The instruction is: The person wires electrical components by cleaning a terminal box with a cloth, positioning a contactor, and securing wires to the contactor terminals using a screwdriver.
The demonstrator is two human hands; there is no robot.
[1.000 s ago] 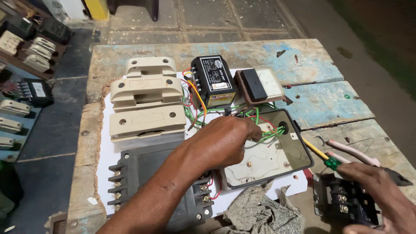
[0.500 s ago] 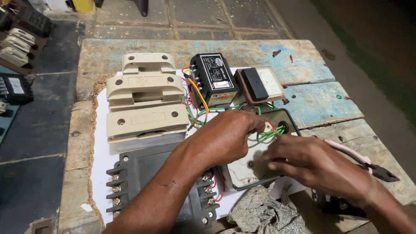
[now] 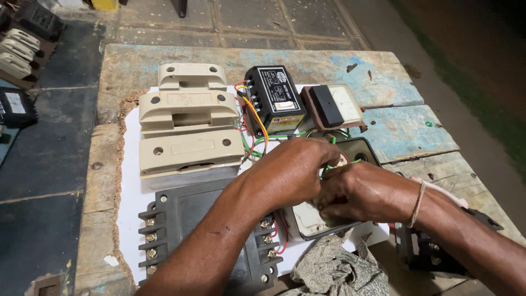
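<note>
At the near edge of the surface (image 3: 378, 82), a crumpled grey rag (image 3: 337, 271), and just left of it a black terminal block (image 3: 192, 235) with brass screws down both sides. Slightly farther in, left hand (image 3: 290, 172) and right hand (image 3: 364, 192) pressed together over the open switch housing (image 3: 312, 219), fingers curled down into it; whether either grip has closed on a wire, cannot tell. Housing directly beneath both hands, long axis running from near-left to far-right, right hand nearer its middle. Green wires (image 3: 334, 143) emerging just beyond the knuckles. Farther back, cream fuse carriers (image 3: 189, 123), a black relay box (image 3: 275, 104), a brown-framed panel meter (image 3: 334, 104).
</note>
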